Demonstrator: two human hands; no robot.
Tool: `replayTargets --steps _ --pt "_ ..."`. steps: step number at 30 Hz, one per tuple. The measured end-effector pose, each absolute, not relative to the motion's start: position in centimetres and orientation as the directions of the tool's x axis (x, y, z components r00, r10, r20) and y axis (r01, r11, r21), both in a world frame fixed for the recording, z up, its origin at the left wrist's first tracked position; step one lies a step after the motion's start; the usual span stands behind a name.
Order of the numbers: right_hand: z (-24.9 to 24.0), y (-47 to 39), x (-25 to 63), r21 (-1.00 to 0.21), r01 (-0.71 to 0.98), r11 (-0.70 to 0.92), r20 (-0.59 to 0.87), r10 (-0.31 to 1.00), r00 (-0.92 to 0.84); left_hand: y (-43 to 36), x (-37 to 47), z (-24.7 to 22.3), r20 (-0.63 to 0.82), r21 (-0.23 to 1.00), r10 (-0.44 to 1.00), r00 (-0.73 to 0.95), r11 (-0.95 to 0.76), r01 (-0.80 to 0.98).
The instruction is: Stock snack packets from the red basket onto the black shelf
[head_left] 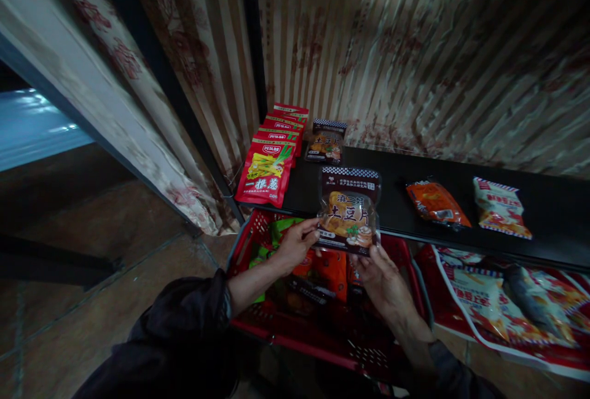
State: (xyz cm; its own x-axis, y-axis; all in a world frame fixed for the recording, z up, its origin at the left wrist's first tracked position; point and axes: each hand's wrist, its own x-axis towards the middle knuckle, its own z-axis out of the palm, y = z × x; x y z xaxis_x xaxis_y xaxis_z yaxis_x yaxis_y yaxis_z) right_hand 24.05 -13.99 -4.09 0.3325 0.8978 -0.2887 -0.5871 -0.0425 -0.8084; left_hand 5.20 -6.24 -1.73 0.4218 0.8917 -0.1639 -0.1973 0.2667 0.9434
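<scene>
While left hand (292,244) and right hand (383,277) fingers are pinching pouch (349,209) by shelf's (393,193) front edge, slick-looking film is risking a drop.

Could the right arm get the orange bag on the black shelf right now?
Probably yes: nothing seems to stand between the right grip and the orange bag on the black shelf. But that grip is holding the dark pouch, so it would likely need to let go first.
</scene>
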Motion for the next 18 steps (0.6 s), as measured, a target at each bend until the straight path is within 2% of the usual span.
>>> replayTargets --steps 9,18 --pt "-3.85 -13.76 24.10 -0.842 -0.535 -0.061 -0.298 0.881 0.369 -6.51 5.01 -0.88 -0.194 0.913 0.871 0.452 0.329 -0.243" --pt "-4.70 -13.95 24.02 -0.836 -0.534 -0.122 -0.341 0.880 0.332 -6.15 4.84 -0.81 -0.291 0.828 0.884 0.367 0.425 -0.367"
